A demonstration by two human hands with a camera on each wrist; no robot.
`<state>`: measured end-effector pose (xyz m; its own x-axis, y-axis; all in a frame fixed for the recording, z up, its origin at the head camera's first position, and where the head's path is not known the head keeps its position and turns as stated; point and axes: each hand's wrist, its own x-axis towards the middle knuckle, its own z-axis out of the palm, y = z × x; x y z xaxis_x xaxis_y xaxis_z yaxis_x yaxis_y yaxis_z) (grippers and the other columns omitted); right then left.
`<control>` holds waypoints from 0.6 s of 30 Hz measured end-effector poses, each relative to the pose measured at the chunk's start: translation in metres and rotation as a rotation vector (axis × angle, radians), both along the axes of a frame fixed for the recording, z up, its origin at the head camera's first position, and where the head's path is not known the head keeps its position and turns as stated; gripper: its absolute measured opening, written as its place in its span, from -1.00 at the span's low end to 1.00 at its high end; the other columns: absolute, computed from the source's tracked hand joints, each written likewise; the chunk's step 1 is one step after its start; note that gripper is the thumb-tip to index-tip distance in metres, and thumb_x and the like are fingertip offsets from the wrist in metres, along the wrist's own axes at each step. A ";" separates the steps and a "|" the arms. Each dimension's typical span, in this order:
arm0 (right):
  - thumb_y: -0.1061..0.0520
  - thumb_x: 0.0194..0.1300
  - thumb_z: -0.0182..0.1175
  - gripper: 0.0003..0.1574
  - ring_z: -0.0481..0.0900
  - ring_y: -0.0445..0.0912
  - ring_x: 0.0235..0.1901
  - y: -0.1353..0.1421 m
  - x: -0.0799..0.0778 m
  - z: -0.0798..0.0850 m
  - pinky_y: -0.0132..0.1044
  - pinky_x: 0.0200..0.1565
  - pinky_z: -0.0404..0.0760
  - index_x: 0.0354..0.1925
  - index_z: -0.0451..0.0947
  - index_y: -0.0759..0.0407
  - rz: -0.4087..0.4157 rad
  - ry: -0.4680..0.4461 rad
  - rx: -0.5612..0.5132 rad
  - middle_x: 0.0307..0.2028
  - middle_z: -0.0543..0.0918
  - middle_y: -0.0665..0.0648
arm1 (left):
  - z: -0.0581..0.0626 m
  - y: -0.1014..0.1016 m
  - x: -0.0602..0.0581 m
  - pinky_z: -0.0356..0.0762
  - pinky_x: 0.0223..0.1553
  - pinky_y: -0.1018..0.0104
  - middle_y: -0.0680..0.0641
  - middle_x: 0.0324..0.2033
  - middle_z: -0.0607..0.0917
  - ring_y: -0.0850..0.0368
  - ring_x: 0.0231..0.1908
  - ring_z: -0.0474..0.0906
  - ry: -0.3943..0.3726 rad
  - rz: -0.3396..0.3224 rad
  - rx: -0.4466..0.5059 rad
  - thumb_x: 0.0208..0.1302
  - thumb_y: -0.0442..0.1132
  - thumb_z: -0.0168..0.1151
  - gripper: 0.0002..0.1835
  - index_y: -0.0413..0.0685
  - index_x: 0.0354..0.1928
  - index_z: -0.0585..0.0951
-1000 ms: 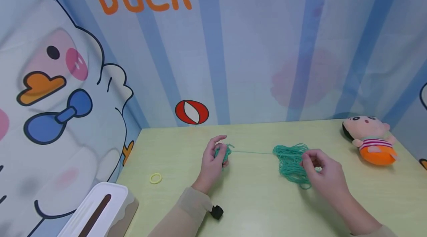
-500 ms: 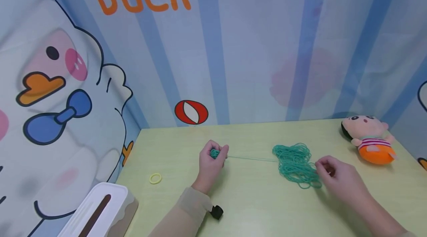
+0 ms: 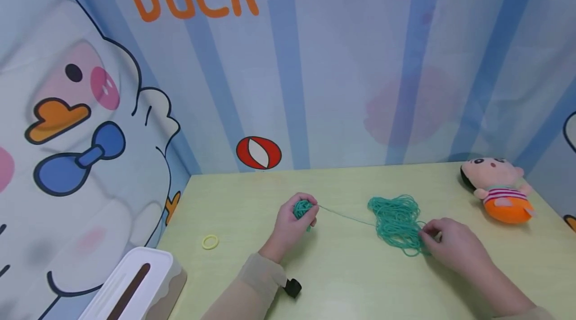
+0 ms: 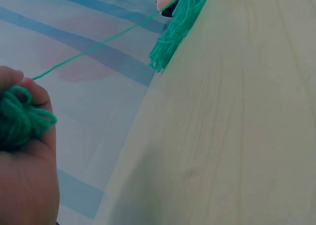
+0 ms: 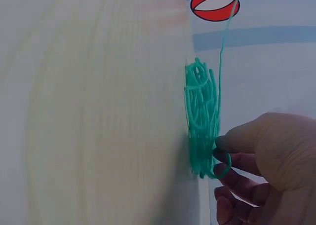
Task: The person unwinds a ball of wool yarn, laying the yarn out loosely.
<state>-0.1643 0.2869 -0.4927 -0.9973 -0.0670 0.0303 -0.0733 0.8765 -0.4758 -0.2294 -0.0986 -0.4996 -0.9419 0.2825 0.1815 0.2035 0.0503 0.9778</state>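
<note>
My left hand (image 3: 290, 220) curls round a small bundle of green yarn (image 3: 302, 208), its thumb and forefinger pinching the strand that leaves it. In the left wrist view the bundle (image 4: 22, 119) shows loose loops poking out. One thin strand (image 3: 346, 216) runs from there to a flat, loose heap of green yarn (image 3: 396, 222) on the table. At the heap's right edge, my right hand (image 3: 456, 245) pinches the yarn between thumb and forefinger. A small loop (image 5: 228, 167) stands out at those fingertips in the right wrist view.
A plush doll (image 3: 499, 190) lies at the back right of the table (image 3: 342, 280). To the left are a yellow ring (image 3: 210, 242) and a white-lidded box (image 3: 135, 280) with a slot. A small black object (image 3: 293, 288) sits by the left sleeve. Printed fabric hangs behind.
The right hand has drawn back from over the heap to its right edge. My left fingers, partly spread a second ago, have closed round the bundle; the strand now slants down towards the heap.
</note>
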 end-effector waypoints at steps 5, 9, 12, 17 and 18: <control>0.16 0.44 0.32 -0.73 0.62 0.36 0.03 -0.027 0.007 0.003 0.39 0.08 0.62 0.04 0.75 0.23 -0.032 0.255 -0.045 0.08 0.71 0.43 | 0.001 0.001 0.001 0.71 -0.21 0.38 -0.03 -0.12 0.62 0.11 -0.37 0.60 -0.044 -0.050 0.007 0.65 -0.16 0.28 -0.67 -0.14 0.28 0.56; 0.22 0.43 0.36 -0.66 0.69 0.35 0.15 -0.067 0.007 0.009 0.39 0.14 0.67 0.13 0.73 0.23 0.080 0.458 -0.160 0.15 0.76 0.34 | 0.000 0.001 0.000 0.75 -0.19 0.37 -0.01 -0.18 0.61 0.10 -0.35 0.61 -0.049 -0.070 0.019 0.68 -0.13 0.24 -0.64 -0.13 0.32 0.51; 0.13 0.54 0.35 -0.55 0.74 0.29 0.24 -0.103 0.003 0.013 0.32 0.22 0.71 0.31 0.66 0.20 0.180 0.434 -0.236 0.24 0.77 0.25 | 0.000 0.001 0.000 0.77 -0.19 0.36 -0.02 -0.23 0.63 0.11 -0.35 0.63 -0.038 -0.087 0.035 0.70 -0.12 0.22 -0.68 -0.06 0.30 0.51; 0.00 0.65 0.27 -0.37 0.75 0.23 0.27 -0.154 -0.009 0.017 0.19 0.26 0.74 0.51 0.51 0.23 0.258 0.255 -0.329 0.31 0.77 0.21 | -0.002 0.001 -0.001 0.77 -0.21 0.36 -0.02 -0.23 0.65 0.16 -0.37 0.64 -0.010 -0.119 0.042 0.71 -0.14 0.19 -0.68 -0.09 0.31 0.47; -0.01 0.65 0.27 -0.38 0.78 0.19 0.24 -0.161 -0.011 0.017 0.15 0.22 0.77 0.50 0.52 0.23 0.262 0.231 -0.342 0.26 0.80 0.19 | -0.003 0.001 -0.001 0.77 -0.22 0.36 -0.02 -0.23 0.65 0.16 -0.37 0.64 -0.005 -0.129 0.043 0.71 -0.14 0.19 -0.66 -0.14 0.32 0.45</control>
<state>-0.1754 0.1261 -0.4755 -0.9128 -0.2626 0.3127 -0.4082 0.6106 -0.6786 -0.2306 -0.0974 -0.5024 -0.8994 0.3933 0.1909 0.2002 -0.0176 0.9796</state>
